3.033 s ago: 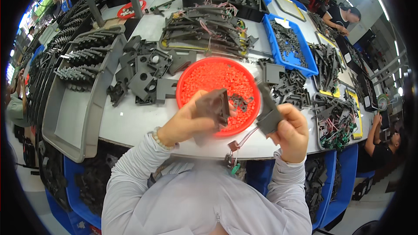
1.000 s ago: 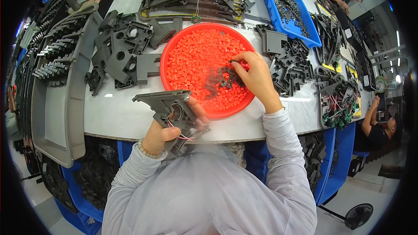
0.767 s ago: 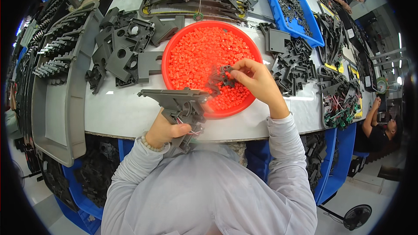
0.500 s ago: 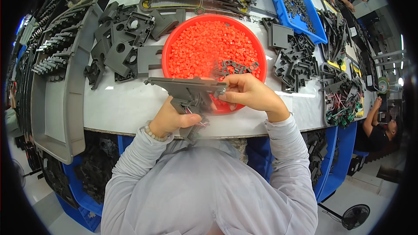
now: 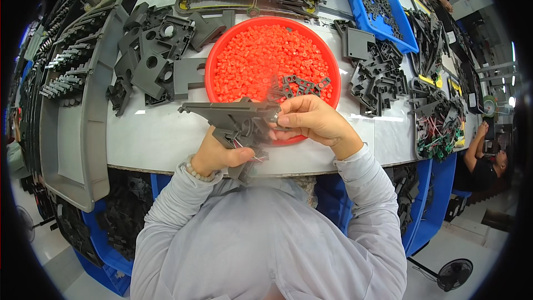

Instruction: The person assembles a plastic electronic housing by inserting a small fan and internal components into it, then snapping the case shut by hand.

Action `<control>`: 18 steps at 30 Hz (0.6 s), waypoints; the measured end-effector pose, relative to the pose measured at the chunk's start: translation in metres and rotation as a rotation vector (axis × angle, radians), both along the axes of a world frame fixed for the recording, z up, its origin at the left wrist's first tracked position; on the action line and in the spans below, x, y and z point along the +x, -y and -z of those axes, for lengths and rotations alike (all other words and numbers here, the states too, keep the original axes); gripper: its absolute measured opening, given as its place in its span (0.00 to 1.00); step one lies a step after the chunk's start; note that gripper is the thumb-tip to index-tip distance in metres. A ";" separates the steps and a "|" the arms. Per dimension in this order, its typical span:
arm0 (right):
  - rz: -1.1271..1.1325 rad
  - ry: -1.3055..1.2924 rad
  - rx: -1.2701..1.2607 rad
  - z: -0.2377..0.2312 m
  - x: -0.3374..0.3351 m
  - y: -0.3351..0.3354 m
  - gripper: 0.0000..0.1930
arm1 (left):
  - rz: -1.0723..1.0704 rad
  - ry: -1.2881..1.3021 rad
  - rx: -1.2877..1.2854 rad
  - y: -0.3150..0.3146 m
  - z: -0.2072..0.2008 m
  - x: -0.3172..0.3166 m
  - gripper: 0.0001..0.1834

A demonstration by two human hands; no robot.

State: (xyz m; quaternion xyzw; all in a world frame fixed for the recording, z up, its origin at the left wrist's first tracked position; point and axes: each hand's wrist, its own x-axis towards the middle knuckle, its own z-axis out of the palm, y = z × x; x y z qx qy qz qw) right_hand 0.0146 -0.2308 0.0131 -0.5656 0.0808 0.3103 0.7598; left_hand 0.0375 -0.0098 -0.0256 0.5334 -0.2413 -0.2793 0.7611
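Observation:
A dark grey plastic housing (image 5: 225, 114) with thin red and white wires is gripped in my left hand (image 5: 218, 155), thumb across its lower part. The housing lies tilted in front of a round red tub (image 5: 337, 86) on the table. At its right end, my right hand (image 5: 316, 121) is closed, with thumb and index finger pinched on a small shiny piece (image 5: 276, 116) whose kind I cannot make out. Small orange-red plastic pieces (image 5: 266, 55) fill the tub, and a few dark grey brackets (image 5: 304, 85) lie on top of them.
Dark plastic housings (image 5: 150, 69) are heaped left of the tub, beside a grey tray (image 5: 99, 133) with metal pins. Small dark parts (image 5: 380, 80) lie to the right. A blue bin (image 5: 408, 41) and wired parts (image 5: 438, 125) sit beyond. Two other people are at the far right.
The housing and my left hand have shifted slightly left. My right fingers have pulled back a little from the housing's end, and the small shiny piece now shows between them.

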 end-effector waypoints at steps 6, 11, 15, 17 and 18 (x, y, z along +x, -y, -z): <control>0.117 -0.056 0.186 0.008 -0.001 0.009 0.11 | 0.014 0.032 -0.078 0.001 -0.014 0.004 0.40; 0.168 0.030 0.219 -0.001 0.001 0.014 0.17 | 0.004 0.055 -0.063 -0.004 -0.015 0.006 0.41; 0.216 0.034 0.271 -0.006 -0.001 0.017 0.21 | -0.021 0.042 -0.048 -0.005 -0.013 0.004 0.41; 0.203 0.067 0.261 -0.004 -0.002 0.018 0.20 | -0.003 0.032 -0.048 -0.006 -0.012 0.005 0.41; 0.201 0.065 0.258 -0.005 -0.003 0.017 0.20 | 0.017 0.023 -0.045 -0.006 -0.012 0.005 0.41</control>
